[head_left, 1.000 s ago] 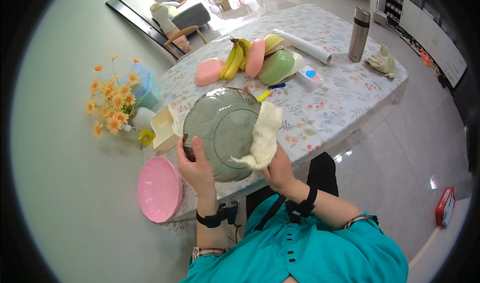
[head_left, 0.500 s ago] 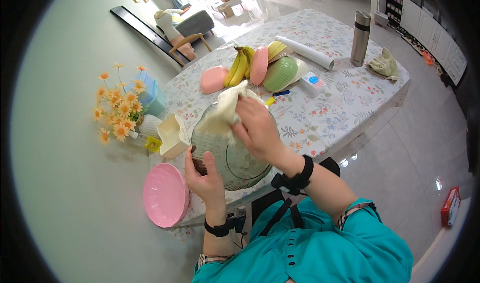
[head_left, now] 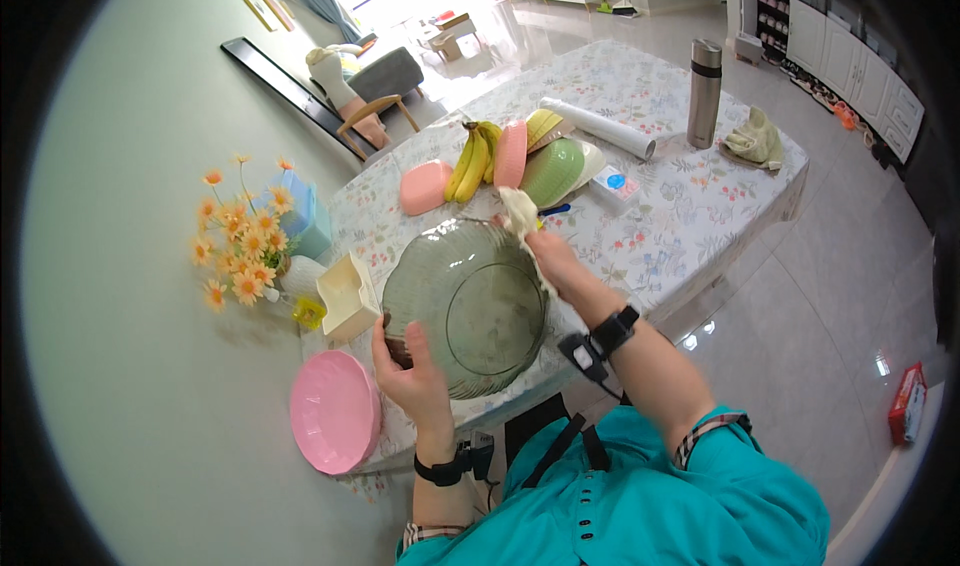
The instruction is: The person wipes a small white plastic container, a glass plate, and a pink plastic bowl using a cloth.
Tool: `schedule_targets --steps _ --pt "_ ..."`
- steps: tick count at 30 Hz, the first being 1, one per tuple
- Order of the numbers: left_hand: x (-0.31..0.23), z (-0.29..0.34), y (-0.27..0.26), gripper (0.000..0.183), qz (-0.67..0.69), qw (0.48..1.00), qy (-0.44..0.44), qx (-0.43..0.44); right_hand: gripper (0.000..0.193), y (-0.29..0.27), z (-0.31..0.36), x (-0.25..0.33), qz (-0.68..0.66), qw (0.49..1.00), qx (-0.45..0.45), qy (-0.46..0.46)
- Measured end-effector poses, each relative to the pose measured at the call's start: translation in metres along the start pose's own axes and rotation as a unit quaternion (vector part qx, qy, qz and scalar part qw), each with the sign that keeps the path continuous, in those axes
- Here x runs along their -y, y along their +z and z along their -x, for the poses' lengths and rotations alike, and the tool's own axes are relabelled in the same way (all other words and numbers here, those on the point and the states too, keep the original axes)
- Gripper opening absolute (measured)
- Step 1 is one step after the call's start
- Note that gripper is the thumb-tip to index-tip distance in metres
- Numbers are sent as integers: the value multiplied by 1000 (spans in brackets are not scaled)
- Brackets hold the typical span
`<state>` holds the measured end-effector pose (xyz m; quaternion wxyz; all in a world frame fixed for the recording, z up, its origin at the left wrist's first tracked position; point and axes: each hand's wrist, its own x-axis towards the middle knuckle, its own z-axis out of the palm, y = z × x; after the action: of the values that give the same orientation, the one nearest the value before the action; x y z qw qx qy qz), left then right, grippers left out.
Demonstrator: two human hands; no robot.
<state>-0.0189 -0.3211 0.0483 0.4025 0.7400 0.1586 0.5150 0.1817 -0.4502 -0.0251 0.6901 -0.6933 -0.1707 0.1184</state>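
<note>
A large see-through smoky glass bowl (head_left: 490,316) with a fluted rim is held over the near edge of the table. My left hand (head_left: 415,376) grips its left rim, thumb on the inner side and the fingers partly hidden behind the glass. At the opposite rim, my right hand (head_left: 562,268) is closed on a cream cloth (head_left: 520,216), which folds over the upper right edge of the bowl. Some of the right fingers are hidden by the cloth.
Left of the bowl are a cream box (head_left: 350,304), a pink basin (head_left: 335,416) and orange flowers (head_left: 245,236). Beyond lie bananas (head_left: 470,166), pink and green dishes (head_left: 552,171), a white roll (head_left: 600,128), a steel flask (head_left: 705,96) and a green cloth (head_left: 755,141).
My right hand and the cloth have moved from across the bowl's upper middle to its right rim, uncovering the inside of the bowl. My left hand keeps its grip.
</note>
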Motion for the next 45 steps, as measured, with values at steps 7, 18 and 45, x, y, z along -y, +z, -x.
schedule_targets --steps 7,18,45 --pt "20 -2 -11 45 -31 999 -36 -24 38 30 68 24 -26 992 -126 -3" --pt "-9 13 -14 45 24 999 -10 35 32 17 51 80 44 971 -64 -225" --pt "14 10 -22 44 49 995 -87 -10 39 51 60 -13 -194 978 -74 -35"
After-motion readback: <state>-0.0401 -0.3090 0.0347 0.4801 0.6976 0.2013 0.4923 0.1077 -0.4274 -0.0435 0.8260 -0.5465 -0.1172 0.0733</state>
